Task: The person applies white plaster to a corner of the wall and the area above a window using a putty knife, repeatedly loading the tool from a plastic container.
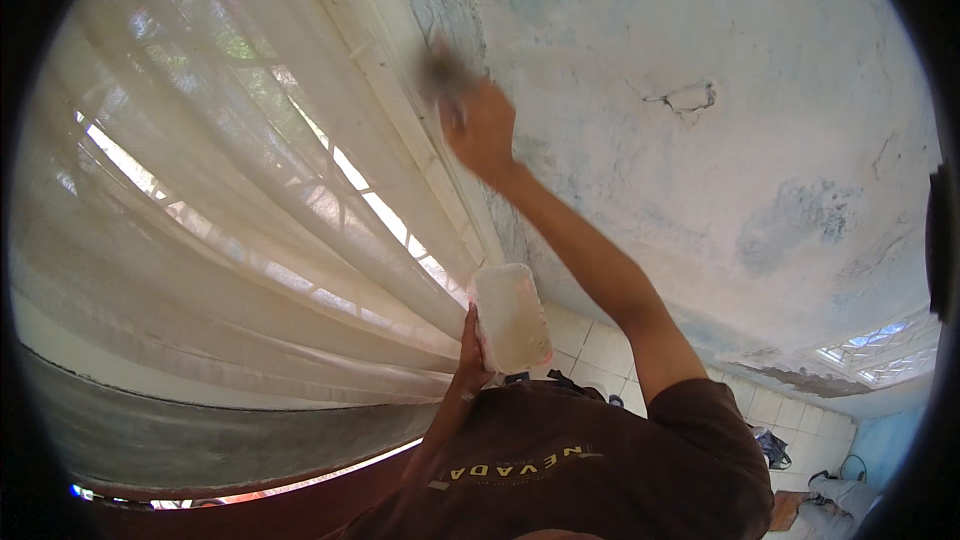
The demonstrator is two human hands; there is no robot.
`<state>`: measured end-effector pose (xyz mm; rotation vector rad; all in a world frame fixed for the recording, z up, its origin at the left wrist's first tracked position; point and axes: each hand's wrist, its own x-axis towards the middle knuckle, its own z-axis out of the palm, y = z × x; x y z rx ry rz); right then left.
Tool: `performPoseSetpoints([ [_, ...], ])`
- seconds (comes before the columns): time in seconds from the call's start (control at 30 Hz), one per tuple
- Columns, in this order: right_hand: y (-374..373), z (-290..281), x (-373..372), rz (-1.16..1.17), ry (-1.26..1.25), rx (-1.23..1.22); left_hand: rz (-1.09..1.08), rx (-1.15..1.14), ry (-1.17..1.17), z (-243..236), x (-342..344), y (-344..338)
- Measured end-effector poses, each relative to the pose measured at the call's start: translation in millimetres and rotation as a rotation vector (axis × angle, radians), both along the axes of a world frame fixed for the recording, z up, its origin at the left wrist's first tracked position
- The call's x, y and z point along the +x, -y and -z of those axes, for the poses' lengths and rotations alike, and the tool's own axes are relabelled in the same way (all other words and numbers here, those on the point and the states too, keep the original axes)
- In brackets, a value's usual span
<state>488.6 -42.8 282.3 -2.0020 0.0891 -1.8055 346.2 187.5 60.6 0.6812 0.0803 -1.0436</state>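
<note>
My right hand (478,130) is raised by the white window frame (432,150) and the edge of the mottled, peeling wall (620,180), with its fingers closed on a dark tool (445,70) too blurred to identify. Whether the tool touches the surface I cannot tell. Lower down, my left hand (472,350) grips the side of a rectangular off-white plastic container (510,315), its rim marked with smears. The container is held near my body, beside a sheer curtain.
The cream curtain (200,240) hangs over a window on the left. Below are a white tiled floor (590,350), a bag (770,445) and grey items at lower right that I cannot make out. A latticed opening (870,350) shows low in the right wall.
</note>
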Motion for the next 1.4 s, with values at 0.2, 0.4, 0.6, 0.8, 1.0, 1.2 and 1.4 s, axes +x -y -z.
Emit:
performPoseSetpoints([
  [0.2,-24,98,-157,-0.313,-0.183,0.439,-0.156,0.03,0.126,-2,-18,31],
  [0.4,23,154,-319,-0.294,-0.534,0.819,-0.129,-0.112,0.076,19,-61,80],
  [0.6,33,122,-396,-0.205,-0.879,0.611,-0.019,-0.102,0.042,32,-132,129],
  [0.8,50,162,-431,-0.265,-0.877,0.449,-0.038,0.137,0.028,36,-208,173],
  [1.0,62,161,-462,-0.228,-0.928,0.683,-0.059,-0.099,-0.072,50,-252,184],
  [1.2,70,182,-478,-0.084,-1.086,0.542,0.001,-0.042,-0.16,44,-264,179],
  [1.4,67,173,-478,-0.195,-1.277,0.44,0.091,-0.046,-0.11,43,-262,172],
])
